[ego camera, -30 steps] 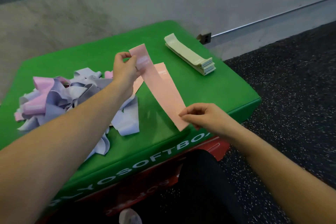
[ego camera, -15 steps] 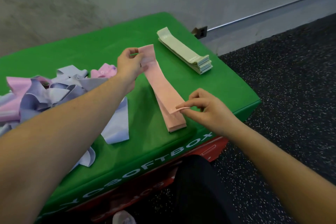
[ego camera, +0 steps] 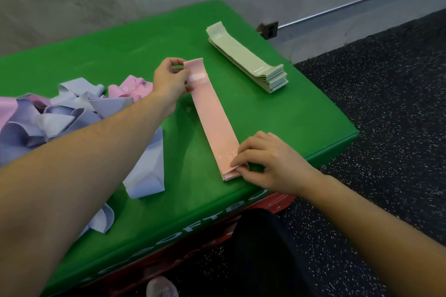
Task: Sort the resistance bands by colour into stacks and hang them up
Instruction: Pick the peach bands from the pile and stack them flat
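1. Pink band (ego camera: 214,113) lies flat on the pink stack, on the green bench (ego camera: 277,113).
2. Left hand (ego camera: 169,82) pinches its far end; right hand (ego camera: 263,161) pinches the near end.
3. Our worry: uneven release skews the stack; the unsorted pile (ego camera: 60,116) nearby could snag.

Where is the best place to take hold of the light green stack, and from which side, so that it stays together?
Probably across the middle of the light green stack, thumb and fingers closing on its two long edges from above. It lies flat and narrow on the green box, both long sides free; lifted by one end, the layers may fan apart.
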Demonstrator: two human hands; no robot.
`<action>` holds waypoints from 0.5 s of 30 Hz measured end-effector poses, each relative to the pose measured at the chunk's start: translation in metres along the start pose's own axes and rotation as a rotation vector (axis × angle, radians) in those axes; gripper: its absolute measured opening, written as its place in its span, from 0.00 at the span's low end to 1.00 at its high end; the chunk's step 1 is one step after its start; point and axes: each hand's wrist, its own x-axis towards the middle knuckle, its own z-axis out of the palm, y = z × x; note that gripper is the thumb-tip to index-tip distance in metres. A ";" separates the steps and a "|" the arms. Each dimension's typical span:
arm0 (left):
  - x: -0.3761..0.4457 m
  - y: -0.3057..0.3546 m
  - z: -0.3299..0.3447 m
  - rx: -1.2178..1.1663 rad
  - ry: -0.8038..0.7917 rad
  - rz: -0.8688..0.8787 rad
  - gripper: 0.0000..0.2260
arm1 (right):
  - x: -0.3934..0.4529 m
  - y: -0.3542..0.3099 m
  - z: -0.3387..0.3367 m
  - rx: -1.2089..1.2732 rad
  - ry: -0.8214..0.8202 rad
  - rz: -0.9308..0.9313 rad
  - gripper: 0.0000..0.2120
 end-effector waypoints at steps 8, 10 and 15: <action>0.013 -0.012 0.005 0.129 -0.017 0.026 0.09 | -0.001 0.008 0.001 0.141 -0.044 0.036 0.08; 0.018 -0.018 0.006 0.238 -0.008 0.075 0.09 | -0.001 0.009 0.000 0.161 -0.060 0.041 0.07; 0.024 -0.026 0.010 0.522 0.020 0.164 0.14 | -0.002 0.011 0.003 0.177 -0.055 0.073 0.08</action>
